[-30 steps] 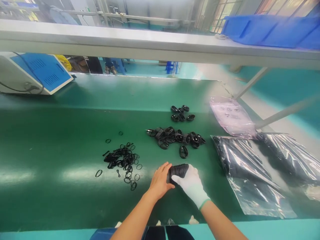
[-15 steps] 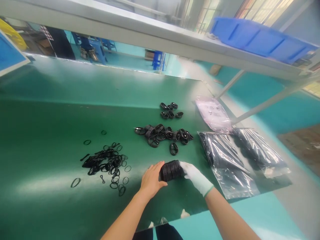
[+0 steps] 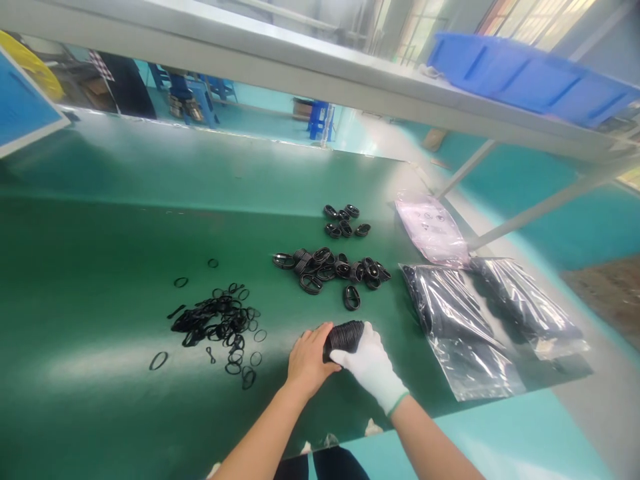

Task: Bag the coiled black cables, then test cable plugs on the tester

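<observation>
A short stack of black oval rings [image 3: 344,335] lies on its side on the green bench top [image 3: 110,267], near the front edge. My bare left hand [image 3: 307,360] presses against its left end with curled fingers. My right hand [image 3: 367,363], in a white glove, wraps over its right end. Just beyond lies a scattered row of black oval parts [image 3: 330,267], with a smaller cluster [image 3: 344,220] farther back. A heap of thin black rubber rings [image 3: 215,320] lies to the left of my hands.
Two clear plastic bags of black parts [image 3: 450,313] [image 3: 525,307] and a pink bag [image 3: 430,227] lie at the right. A blue bin [image 3: 525,73] sits on the grey shelf [image 3: 250,53] overhead. A blue-topped machine [image 3: 25,113] shows at the far left.
My right hand has moved from the stack's end to over its top, closing round it. The left hand stays pressed on the other end. The view has shifted slightly.
</observation>
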The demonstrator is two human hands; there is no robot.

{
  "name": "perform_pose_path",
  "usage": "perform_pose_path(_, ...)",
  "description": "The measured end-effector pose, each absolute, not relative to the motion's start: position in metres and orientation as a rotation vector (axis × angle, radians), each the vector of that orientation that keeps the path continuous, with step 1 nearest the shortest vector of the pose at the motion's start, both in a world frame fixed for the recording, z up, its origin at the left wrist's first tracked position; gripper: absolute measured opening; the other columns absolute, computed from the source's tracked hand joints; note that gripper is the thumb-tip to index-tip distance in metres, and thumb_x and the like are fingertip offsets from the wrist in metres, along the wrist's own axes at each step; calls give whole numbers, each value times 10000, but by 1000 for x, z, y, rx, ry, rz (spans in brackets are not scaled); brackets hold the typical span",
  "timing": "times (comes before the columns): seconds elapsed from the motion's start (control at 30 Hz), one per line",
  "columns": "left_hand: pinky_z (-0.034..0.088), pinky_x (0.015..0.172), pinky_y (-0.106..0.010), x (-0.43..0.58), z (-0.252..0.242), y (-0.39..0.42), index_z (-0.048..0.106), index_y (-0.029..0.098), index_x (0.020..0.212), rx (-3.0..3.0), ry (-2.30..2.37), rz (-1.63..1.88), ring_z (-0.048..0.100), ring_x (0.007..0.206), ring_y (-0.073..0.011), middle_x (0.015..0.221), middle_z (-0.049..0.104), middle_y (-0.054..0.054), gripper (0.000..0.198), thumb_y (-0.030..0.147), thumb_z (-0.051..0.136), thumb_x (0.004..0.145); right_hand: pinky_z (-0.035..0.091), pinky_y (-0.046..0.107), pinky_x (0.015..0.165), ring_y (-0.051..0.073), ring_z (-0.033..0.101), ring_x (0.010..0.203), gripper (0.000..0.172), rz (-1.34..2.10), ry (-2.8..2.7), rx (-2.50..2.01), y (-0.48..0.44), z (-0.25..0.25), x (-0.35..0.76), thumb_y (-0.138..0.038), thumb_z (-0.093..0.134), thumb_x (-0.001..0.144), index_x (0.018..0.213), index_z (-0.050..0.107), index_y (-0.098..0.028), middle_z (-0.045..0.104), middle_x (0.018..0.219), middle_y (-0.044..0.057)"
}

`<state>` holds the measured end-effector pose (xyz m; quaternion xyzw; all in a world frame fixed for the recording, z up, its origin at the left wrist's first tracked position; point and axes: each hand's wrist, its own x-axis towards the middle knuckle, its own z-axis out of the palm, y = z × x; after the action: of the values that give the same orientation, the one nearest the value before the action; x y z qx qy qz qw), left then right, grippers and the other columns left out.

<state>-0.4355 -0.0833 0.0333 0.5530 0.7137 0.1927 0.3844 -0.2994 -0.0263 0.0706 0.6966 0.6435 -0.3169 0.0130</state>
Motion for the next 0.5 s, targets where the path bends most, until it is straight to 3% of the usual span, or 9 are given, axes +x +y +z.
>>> perform_pose_path(0.07,307,996,-379,-434,33,-85,367,282,1362,1443,1826,513,374,1223,-260,1399,431,44,745,260,647,672,362,432,968,384,378,1221,1100,-875,2013,2213,-35,64,-307,-456,675,540,1395,171,19,383,1332,257)
perform_pose_path(0.33,323,950,-359,-433,29,-87,377,253,1354,1490,1829,555,400,1171,-239,1379,458,34,710,198,568,671,306,429,1013,399,342,1235,1130,-762,1988,2260,-41,57,-322,-477,650,543,1396,122,45,344,1350,264)
perform_pose_path(0.5,334,944,-342,-432,28,-87,388,250,1347,1475,1842,565,402,1163,-229,1382,453,45,704,158,532,664,308,413,1007,375,384,1207,994,-585,2017,2352,-44,48,-331,-421,629,569,1371,218,-2,427,1290,227)
